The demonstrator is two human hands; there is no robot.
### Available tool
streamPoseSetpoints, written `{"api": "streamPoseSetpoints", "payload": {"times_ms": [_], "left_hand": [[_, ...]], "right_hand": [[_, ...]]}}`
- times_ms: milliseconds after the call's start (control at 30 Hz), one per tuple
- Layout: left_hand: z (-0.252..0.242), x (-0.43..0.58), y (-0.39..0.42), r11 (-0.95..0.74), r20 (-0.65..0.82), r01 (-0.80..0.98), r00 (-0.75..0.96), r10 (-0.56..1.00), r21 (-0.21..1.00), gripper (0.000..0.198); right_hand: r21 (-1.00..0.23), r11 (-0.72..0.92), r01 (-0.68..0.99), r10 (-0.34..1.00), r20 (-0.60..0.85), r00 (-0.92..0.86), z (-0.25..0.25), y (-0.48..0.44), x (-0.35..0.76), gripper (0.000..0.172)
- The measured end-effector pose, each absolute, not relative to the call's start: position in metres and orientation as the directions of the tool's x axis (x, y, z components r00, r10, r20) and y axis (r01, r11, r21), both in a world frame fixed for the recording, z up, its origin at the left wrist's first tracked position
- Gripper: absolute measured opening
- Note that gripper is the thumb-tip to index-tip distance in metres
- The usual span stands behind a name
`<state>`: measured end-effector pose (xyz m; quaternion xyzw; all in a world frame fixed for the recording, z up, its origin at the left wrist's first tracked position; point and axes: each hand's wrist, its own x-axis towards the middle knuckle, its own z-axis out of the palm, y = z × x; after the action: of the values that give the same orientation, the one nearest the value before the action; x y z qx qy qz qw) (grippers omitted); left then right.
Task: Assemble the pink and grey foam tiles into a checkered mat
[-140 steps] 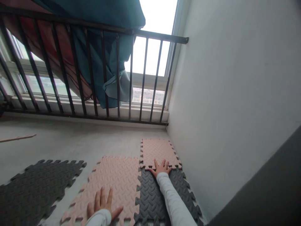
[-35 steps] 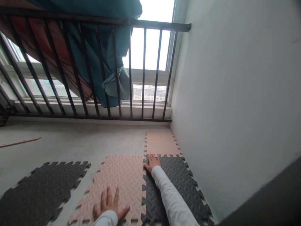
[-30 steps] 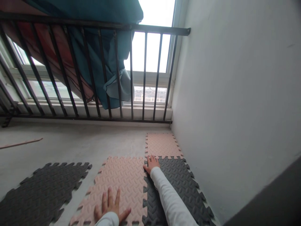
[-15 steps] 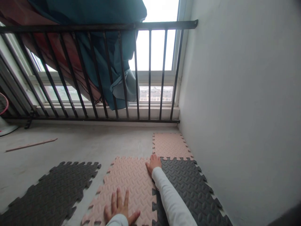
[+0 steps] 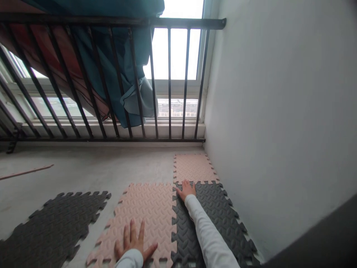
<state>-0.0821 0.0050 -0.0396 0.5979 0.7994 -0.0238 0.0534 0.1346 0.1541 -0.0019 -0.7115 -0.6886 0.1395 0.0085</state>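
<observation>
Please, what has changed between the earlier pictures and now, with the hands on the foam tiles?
The right hand slid back off the upper pink foam tile onto the dark grey foam tile, toward the person. Neither hand took hold of anything. The left hand stayed flat on the larger pink foam tile; the separate grey foam mat stayed put.

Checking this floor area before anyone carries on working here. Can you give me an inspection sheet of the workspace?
surface: bare concrete floor
job's things: large pink foam tile, small pink foam tile and dark gray foam tile lie edge to edge; separate dark gray foam mat lies apart, to the left
clutter: thin strip on the floor, far left
grippers: left hand flat on the large pink tile; right hand flat on the dark gray tile's edge, by the small pink tile
cables: nothing seen
surroundings: black metal railing, teal curtain, white wall
</observation>
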Motion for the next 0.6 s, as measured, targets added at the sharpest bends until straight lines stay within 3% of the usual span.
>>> {"api": "streamPoseSetpoints", "payload": {"times_ms": [100,233,367,500,600], "left_hand": [[-0.040,-0.082,0.005,0.287,-0.106,0.958,-0.284,0.953,0.020,0.079],[-0.039,-0.083,0.007,0.278,-0.113,0.961,-0.277,0.954,-0.014,0.079],[-0.035,-0.082,0.006,0.271,-0.116,0.962,-0.271,0.955,-0.018,0.078],[-0.034,-0.080,0.006,0.284,-0.100,0.957,-0.289,0.952,-0.063,0.076],[-0.037,-0.080,0.006,0.280,-0.090,0.955,-0.289,0.953,-0.093,0.076]], "right_hand": [[-0.212,-0.034,0.977,0.977,-0.215,-0.012,0.006,0.153,0.147,0.063],[-0.210,-0.186,0.960,0.967,-0.215,0.140,0.010,0.148,0.162,0.058],[-0.194,-0.150,0.969,0.974,-0.197,0.111,0.007,0.143,0.172,0.055],[-0.159,-0.265,0.951,0.955,-0.182,0.236,0.004,0.142,0.177,0.057],[-0.126,-0.243,0.962,0.960,-0.174,0.220,0.007,0.143,0.182,0.065]]}}
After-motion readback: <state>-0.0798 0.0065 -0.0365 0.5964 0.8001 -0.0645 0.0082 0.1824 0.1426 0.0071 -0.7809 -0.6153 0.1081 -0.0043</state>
